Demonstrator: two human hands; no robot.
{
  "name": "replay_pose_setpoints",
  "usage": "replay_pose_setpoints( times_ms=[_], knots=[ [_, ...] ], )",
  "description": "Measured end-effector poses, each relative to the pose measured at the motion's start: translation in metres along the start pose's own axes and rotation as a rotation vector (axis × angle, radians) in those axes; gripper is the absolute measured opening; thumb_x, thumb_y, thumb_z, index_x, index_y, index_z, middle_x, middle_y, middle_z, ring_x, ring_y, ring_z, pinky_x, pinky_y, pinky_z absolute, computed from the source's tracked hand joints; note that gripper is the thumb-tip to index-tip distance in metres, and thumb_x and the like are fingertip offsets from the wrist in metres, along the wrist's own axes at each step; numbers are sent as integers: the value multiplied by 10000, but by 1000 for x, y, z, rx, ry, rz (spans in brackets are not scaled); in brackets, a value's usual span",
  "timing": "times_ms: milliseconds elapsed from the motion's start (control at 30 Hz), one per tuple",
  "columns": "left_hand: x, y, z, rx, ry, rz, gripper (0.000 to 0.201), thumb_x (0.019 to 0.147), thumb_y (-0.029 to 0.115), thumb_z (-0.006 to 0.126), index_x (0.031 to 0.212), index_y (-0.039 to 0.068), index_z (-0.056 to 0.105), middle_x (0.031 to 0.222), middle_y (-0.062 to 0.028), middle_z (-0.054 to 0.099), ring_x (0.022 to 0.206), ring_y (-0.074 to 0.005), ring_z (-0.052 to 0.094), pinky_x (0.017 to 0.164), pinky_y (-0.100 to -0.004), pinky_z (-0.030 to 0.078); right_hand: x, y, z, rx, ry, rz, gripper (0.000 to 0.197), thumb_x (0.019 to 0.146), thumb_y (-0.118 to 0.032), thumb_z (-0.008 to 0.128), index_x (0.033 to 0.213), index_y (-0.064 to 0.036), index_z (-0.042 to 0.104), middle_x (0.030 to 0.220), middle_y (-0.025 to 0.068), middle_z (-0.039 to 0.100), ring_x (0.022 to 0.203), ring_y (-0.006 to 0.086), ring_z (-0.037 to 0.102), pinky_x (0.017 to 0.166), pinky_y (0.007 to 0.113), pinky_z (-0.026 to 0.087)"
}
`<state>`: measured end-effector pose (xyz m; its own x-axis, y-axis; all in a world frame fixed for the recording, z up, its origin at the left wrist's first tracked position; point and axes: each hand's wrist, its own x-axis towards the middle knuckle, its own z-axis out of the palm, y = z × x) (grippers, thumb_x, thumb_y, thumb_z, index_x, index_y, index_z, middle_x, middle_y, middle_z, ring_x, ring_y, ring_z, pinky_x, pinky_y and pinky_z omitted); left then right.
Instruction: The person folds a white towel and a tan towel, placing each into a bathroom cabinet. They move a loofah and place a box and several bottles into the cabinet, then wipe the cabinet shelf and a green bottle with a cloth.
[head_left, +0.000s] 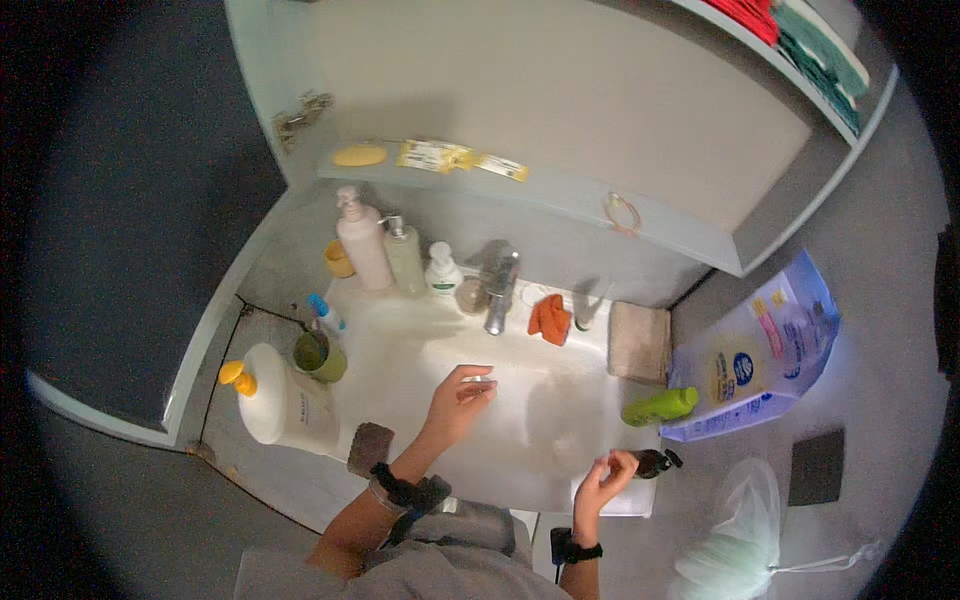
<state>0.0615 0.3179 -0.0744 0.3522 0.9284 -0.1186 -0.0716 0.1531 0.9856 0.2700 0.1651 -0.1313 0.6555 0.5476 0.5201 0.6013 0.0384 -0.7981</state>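
Note:
My left hand hovers over the white sink basin, its fingers loosely curved and apart from the thumb. A small grey round piece shows between them; it looks like the drain behind the hand. My right hand is at the basin's near right edge, fingers bent loosely, with nothing visible in them. Right beside its fingertips is a dark pump bottle, partly covered by the hand; whether they touch I cannot tell. Above the basin stands the chrome faucet. An orange cloth lies to its right.
Several pump bottles, including a pink one, stand along the back rim. At left are a large white pump bottle and a green cup. A green bottle and purple pack are at right. A shelf spans the back.

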Motion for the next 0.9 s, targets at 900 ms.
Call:
replay_pose_setpoints(
  times_ms=[900],
  knots=[
    [-91,24,-157,-79,472,254,181,817,3,594,982,12,521,1001,-77,597,858,-108,583,738,-241,461,263,-246,323,-246,-651,-826,287,717,-163,633,985,-60,628,974,164,598,924,329,565,804,415,458]
  ],
)
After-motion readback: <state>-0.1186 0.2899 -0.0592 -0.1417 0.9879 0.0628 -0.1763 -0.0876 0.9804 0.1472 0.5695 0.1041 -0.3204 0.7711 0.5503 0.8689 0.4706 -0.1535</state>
